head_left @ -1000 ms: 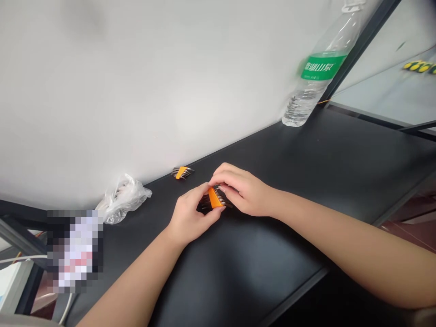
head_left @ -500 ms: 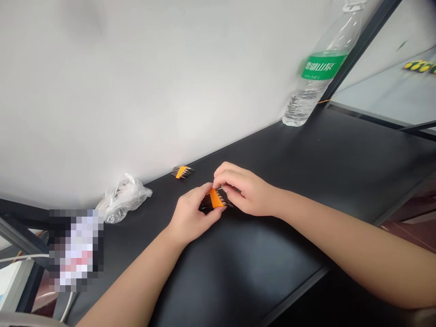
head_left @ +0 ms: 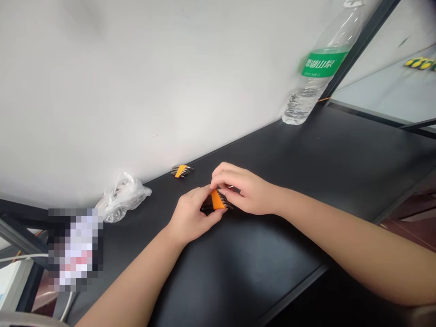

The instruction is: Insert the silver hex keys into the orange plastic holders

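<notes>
My left hand [head_left: 190, 213] is closed around a hex key set [head_left: 217, 200], its thumb below and fingers above the orange holder. Several dark metal keys stick out on both sides of that holder. My right hand [head_left: 241, 188] is pinched at the upper right of the set, and a thin shiny hex key [head_left: 230, 186] shows between its fingers; its ends are hidden. A second set of dark keys in an orange holder [head_left: 181, 171] lies beyond my left hand, close to the wall.
Against the wall on the black tabletop [head_left: 245, 259] stands a clear water bottle [head_left: 299, 100] with a green label. At the left lie a crumpled plastic bag [head_left: 126, 200] and a blurred-out item [head_left: 78, 250]. A black metal frame [head_left: 357, 50] rises at the right.
My right hand has shifted slightly left along the top of the holder. The held set has turned a little; my left hand keeps its grip.
</notes>
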Demonstrator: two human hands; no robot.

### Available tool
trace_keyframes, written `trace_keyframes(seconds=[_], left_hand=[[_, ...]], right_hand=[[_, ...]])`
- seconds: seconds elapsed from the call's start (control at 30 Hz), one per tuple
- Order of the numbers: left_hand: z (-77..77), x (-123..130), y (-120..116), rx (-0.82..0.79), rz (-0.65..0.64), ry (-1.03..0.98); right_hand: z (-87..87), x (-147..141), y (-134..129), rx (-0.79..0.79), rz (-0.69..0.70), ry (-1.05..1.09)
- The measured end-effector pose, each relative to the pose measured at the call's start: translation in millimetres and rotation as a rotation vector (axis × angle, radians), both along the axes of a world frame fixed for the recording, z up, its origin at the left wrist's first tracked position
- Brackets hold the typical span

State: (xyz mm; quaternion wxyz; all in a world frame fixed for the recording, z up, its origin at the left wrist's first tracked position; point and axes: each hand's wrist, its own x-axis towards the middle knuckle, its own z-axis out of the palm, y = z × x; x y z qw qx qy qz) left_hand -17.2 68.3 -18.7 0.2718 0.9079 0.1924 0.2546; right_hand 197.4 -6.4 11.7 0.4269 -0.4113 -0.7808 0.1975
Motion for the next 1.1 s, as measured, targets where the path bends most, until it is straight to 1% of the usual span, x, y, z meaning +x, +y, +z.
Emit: trace_keyframes(seconds=[0.1,0.2,0.33,0.43,0.5,0.57,0.63,0.7,0.8,0.87,0.93,1.0,1.1], left_hand=[[1.1,1,-1,-0.005,-0.016,-0.025],[2.7,3,-3,-0.02,-0.004,-0.033],[1.8,4,-4,-0.032,0.0,-0.02],[-0.1,4,-5,-0.032,-0.008,-0.045],[0.3,3,-5,-0.037,-0.024,-0.051],[2.1,3,-5,-0.046,-0.044,-0.049],[4.1,3,-5,-0.052,-0.055,-0.052],[5.0,2,-4,-0.036,-0.036,-0.072],[4.6,2,-3,0.026,0.02,-0.127],[4.9,1,-2,0.04,0.027,-0.144],[6.1,1,-2,0.025,0.004,-0.127],[7.4,1,-1,0.011,-0.032,-0.094],[7.3,1,-1,0.024,-0.049,-0.077]], right_hand=[[-3.1,-1,1,-0.004,-0.026,0.021],[-9.0,-4,4,0.011,-0.062,-0.022],[-14.1,-11,6,0.125,-0.126,-0.15],[-14.6,-14,8,0.203,-0.131,-0.242],[-14.7,-14,9,0.189,-0.098,-0.277],[-15.1,-13,10,0.12,-0.038,-0.235],[-15.4,-9,12,0.023,-0.012,-0.107],[-15.2,-4,13,-0.102,-0.042,0.031],[-14.2,4,14,-0.301,-0.084,0.179],[-14.4,7,16,-0.426,-0.039,0.288],[-15.7,8,17,-0.544,0.022,0.384],[-17.5,7,19,-0.656,0.063,0.443],[-19.0,5,20,-0.759,0.077,0.465]])
